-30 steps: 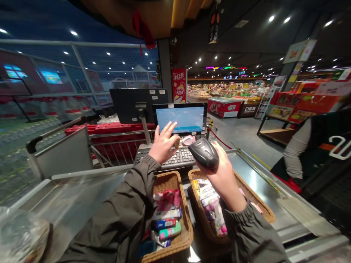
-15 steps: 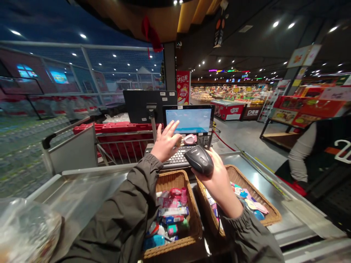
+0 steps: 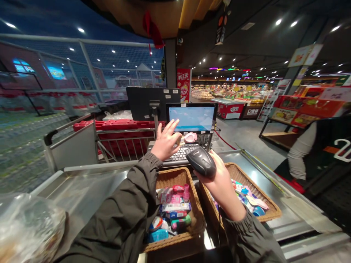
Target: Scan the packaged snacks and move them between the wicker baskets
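Operating remotely, I had the right hand point(image 3: 219, 179) wrapped around a black plastic scanner point(image 3: 201, 162), while the left hand point(image 3: 166, 144), its grip nearly closed, pinched a small pink oval article point(image 3: 190, 137) above the black keyboard point(image 3: 182, 155); a loosened pinch could have dropped it.

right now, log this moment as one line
left hand: holds pink item | right hand: holds scanner | screen: lit | baskets: goods inside

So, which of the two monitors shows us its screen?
The right monitor, partly behind the left hand: its lit screen faces us, while the left monitor shows only its dark back.
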`<state>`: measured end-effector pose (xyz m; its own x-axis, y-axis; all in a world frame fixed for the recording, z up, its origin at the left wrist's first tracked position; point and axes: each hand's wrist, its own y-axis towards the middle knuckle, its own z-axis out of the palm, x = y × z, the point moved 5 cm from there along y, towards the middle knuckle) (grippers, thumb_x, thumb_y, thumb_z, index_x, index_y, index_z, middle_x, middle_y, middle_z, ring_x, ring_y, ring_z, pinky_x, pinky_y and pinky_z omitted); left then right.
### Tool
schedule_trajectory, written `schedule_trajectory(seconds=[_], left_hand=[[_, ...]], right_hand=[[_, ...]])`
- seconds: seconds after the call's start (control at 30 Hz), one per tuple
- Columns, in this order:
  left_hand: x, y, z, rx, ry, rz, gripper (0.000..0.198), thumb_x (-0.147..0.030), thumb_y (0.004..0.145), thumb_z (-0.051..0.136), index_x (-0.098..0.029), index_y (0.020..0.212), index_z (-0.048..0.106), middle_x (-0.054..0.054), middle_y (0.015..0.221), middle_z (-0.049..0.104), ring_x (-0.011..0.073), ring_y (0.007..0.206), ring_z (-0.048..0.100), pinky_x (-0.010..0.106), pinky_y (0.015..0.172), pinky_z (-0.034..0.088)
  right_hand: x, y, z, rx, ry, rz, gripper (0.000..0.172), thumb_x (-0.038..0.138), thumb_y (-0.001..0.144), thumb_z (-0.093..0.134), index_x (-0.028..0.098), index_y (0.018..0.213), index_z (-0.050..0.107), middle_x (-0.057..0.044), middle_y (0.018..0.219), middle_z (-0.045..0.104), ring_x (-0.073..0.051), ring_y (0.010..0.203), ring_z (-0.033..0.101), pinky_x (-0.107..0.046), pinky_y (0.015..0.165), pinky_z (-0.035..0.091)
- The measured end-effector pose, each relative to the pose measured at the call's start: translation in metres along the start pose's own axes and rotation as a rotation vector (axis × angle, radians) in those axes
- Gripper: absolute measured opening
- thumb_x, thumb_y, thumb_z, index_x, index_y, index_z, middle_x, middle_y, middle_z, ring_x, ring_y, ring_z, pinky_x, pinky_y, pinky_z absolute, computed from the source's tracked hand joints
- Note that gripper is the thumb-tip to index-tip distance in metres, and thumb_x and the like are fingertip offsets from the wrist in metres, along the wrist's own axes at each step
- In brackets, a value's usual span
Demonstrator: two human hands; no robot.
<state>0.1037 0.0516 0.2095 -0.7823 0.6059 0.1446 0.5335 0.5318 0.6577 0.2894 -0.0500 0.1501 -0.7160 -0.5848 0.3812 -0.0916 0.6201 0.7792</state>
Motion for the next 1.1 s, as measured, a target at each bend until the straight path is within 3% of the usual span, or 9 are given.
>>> schedule_trajectory(seconds=[0.2, 0.37, 0.6, 0.87, 0.97, 1.1], left_hand=[[0.010, -0.019, 0.006, 0.048, -0.007, -0.037, 0.021, -0.030, 0.085, 0.065, -0.019, 0.103, 0.066, 0.018, 0.164, 0.028, 0.0329, 0.153, 0.021, 0.066, 0.121, 0.006], [0.021, -0.048, 0.026, 0.128, -0.044, -0.084, 0.024, -0.027, 0.080, 0.070, -0.019, 0.102, 0.067, 0.018, 0.163, 0.029, 0.0341, 0.153, 0.021, 0.067, 0.120, 0.007], [0.028, -0.103, 0.063, 0.311, -0.124, -0.122, 0.032, -0.029, 0.074, 0.078, -0.019, 0.102, 0.068, 0.018, 0.162, 0.031, 0.0371, 0.152, 0.022, 0.069, 0.119, 0.011], [0.004, -0.173, 0.127, 0.684, -0.206, -0.032, 0.033, -0.033, 0.069, 0.083, -0.019, 0.098, 0.072, 0.016, 0.161, 0.034, 0.0374, 0.152, 0.022, 0.070, 0.119, 0.010], [-0.002, -0.188, 0.147, 0.791, -0.200, -0.031, 0.038, -0.035, 0.066, 0.085, -0.019, 0.098, 0.073, 0.016, 0.161, 0.034, 0.0375, 0.152, 0.022, 0.070, 0.119, 0.009], [-0.004, -0.199, 0.162, 0.822, -0.157, -0.052, 0.036, -0.036, 0.067, 0.084, -0.019, 0.098, 0.074, 0.017, 0.159, 0.038, 0.0367, 0.151, 0.025, 0.068, 0.119, 0.009]], right_hand=[[0.002, -0.005, 0.004, 0.031, 0.032, 0.002, 0.038, 0.040, 0.087, 0.065, 0.019, 0.119, 0.065, -0.015, 0.125, 0.067, -0.037, 0.130, 0.055, -0.060, 0.113, 0.041], [-0.005, -0.013, 0.011, 0.088, 0.070, 0.108, 0.043, 0.040, 0.083, 0.068, 0.019, 0.121, 0.063, -0.015, 0.127, 0.066, -0.036, 0.131, 0.054, -0.058, 0.113, 0.042], [-0.017, -0.028, 0.024, 0.158, 0.069, 0.194, 0.042, 0.039, 0.081, 0.068, 0.019, 0.118, 0.064, -0.014, 0.125, 0.067, -0.035, 0.130, 0.055, -0.056, 0.114, 0.040], [-0.025, -0.036, 0.028, 0.200, 0.065, 0.273, 0.048, 0.043, 0.081, 0.066, 0.018, 0.121, 0.061, -0.017, 0.128, 0.065, -0.037, 0.132, 0.054, -0.058, 0.113, 0.040], [-0.024, -0.036, 0.024, 0.194, 0.072, 0.276, 0.047, 0.044, 0.081, 0.066, 0.019, 0.120, 0.062, -0.016, 0.129, 0.065, -0.036, 0.131, 0.055, -0.057, 0.111, 0.042], [-0.025, -0.036, 0.019, 0.180, 0.066, 0.285, 0.047, 0.044, 0.082, 0.066, 0.019, 0.121, 0.062, -0.016, 0.129, 0.065, -0.036, 0.130, 0.056, -0.057, 0.111, 0.042]])
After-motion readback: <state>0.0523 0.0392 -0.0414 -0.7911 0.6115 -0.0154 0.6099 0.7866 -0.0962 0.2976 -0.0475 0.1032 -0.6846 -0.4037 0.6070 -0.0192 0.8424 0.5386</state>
